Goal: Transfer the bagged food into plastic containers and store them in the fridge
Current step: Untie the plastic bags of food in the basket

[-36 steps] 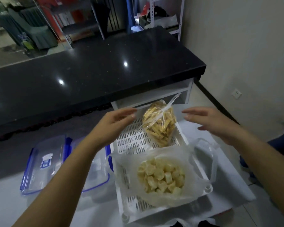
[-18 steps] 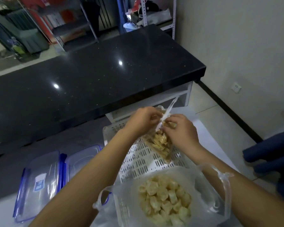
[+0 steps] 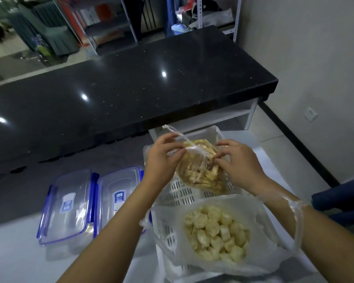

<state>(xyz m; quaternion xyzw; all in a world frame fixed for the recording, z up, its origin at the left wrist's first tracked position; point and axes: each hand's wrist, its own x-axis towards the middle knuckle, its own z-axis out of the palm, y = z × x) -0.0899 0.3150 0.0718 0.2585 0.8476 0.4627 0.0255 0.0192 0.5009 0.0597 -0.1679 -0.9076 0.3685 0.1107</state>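
Hands work at a knotted bag of sticks (image 3: 200, 172): left hand (image 3: 161, 158) and right hand (image 3: 238, 162) pinch its tied neck. Next, likely loosening the knot, then tipping into a container (image 3: 67, 205).

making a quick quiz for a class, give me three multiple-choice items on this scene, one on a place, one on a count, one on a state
1. Where does the open bag of pale chunks lie?
A. in the white basket
B. on the black counter
C. inside a container

2. How many lidded plastic containers stand left of the basket?
A. one
B. two
C. four

3. What state is the bag of yellow strips in?
A. emptied
B. tied shut at its top
C. lying untouched

Answers:
1 A, the bag sits in the basket's near end.
2 B, two blue-clipped containers stand side by side.
3 B, its top is knotted, with the left hand and right hand pinching it there.
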